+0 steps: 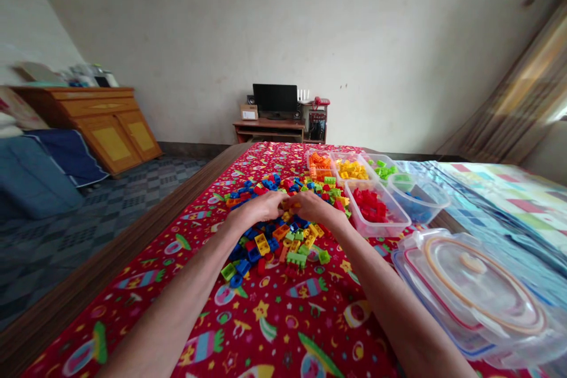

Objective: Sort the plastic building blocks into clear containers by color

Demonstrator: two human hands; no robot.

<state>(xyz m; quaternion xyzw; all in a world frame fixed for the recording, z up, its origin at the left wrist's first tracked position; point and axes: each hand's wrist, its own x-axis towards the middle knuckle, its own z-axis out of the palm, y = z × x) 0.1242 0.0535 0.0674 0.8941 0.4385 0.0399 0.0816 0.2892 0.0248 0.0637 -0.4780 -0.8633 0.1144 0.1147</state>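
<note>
A heap of mixed toy building bricks (pixel 277 230) in blue, red, yellow, green and orange lies spread on a red patterned cloth (pixel 283 319). My left hand (pixel 264 207) reaches over the middle of the heap, its fingers curled down among the bricks. Facing it from the right, my right hand (pixel 312 205) has its fingers bent inward, fingertips close to the left ones. Small yellow and orange bricks show between the two hands. Both hands look closed, but whatever is in the fingertips is too small to make out.
Right of the heap stand clear plastic boxes of orange bricks (pixel 319 166), yellow bricks (pixel 352 169), green bricks (pixel 383 169), red bricks (pixel 370 205) and blue bricks (pixel 416 204). Stacked clear lids (pixel 473 295) lie nearer on the right. A monitor (pixel 275 99) stands on a far desk.
</note>
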